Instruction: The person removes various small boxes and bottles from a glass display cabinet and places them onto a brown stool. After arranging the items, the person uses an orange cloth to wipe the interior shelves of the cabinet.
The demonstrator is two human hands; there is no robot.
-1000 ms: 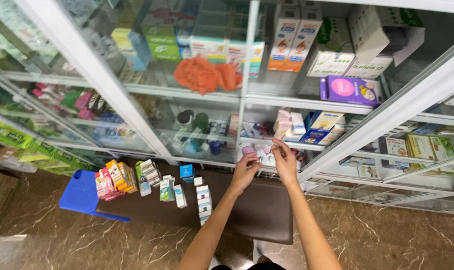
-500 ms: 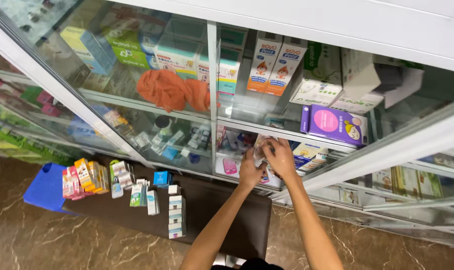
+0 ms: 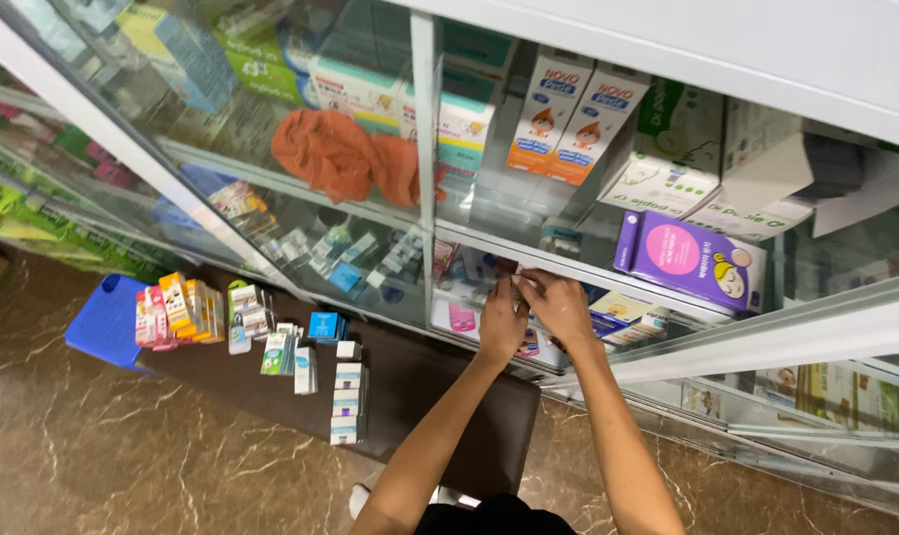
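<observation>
Both hands reach into the glass-fronted cabinet, onto the lower shelf at about 12 o'clock from the person's body. The left hand (image 3: 502, 322) curls its fingers over the small flat cardboard packets (image 3: 528, 342) standing there; the right hand (image 3: 558, 305), just beside it at 2 o'clock, lies with fingers bent over the same row. Whether either hand truly pinches a packet I cannot tell, as the fingertips are hidden.

The packets look light, stiff and thin-walled, likely to dent under a hard squeeze and to slide on glass. Taking one by its two broad faces, near the upper edge, seems best.

A purple rectangular carton (image 3: 689, 260) lies at 2 o'clock of the hands, an orange crumpled cloth (image 3: 342, 159) at 10 o'clock, and rows of small boxes (image 3: 261, 332) stand on the dark brown bench (image 3: 439, 396) at 8 o'clock.
</observation>
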